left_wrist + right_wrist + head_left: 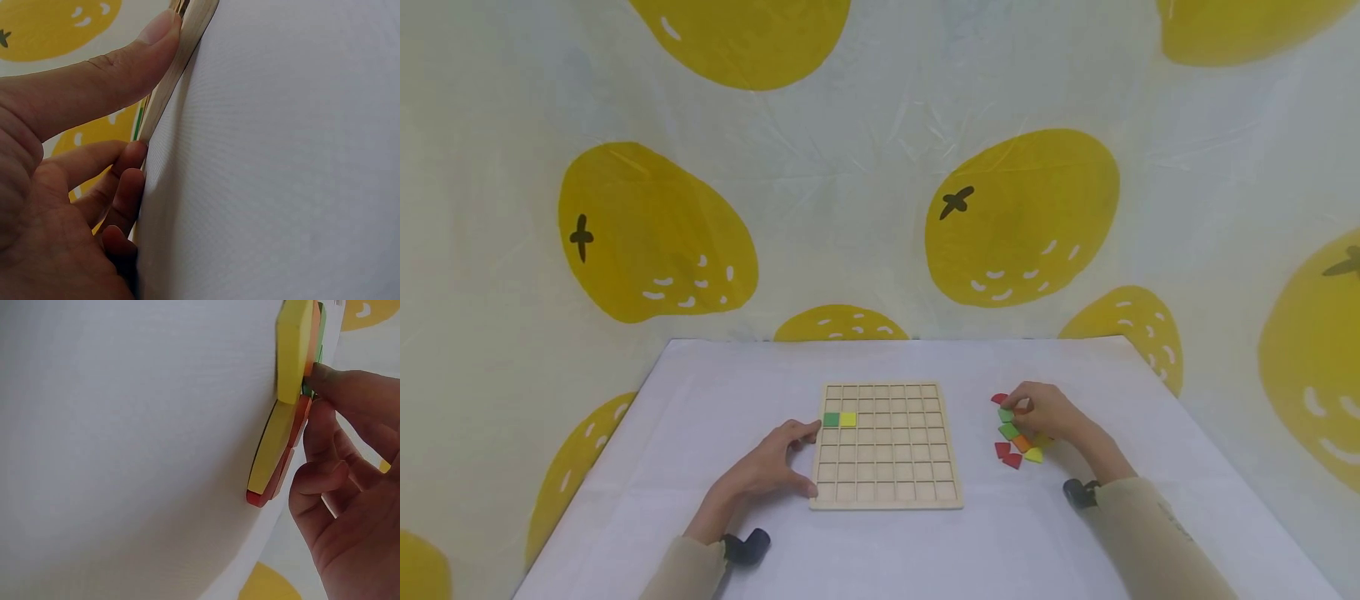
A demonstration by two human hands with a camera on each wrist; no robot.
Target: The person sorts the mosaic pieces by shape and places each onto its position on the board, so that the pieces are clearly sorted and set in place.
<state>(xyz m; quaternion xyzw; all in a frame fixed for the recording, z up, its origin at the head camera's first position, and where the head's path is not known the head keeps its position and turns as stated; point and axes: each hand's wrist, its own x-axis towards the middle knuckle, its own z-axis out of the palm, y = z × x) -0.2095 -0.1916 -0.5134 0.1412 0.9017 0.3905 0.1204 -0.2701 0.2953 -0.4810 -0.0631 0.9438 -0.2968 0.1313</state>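
A wooden grid board (887,504) lies on the table, with a green square (831,420) and a yellow square (847,419) side by side in its left cells. My left hand (763,462) touches the board's left edge with spread thumb and index finger; in the left wrist view the thumb (150,56) rests along the wooden rim. Right of the board, my right hand (1052,412) reaches into a cluster of coloured pieces. Its thumb and index finger pinch a green piece (307,387), mostly hidden by the fingertips in the right wrist view.
Around the right hand lie red pieces (1012,460), an orange piece (1022,444), a yellow piece (1033,455) and a green piece (1009,431). A white cloth (1015,542) covers the table. Behind it hangs a curtain (850,208) printed with yellow fruit.
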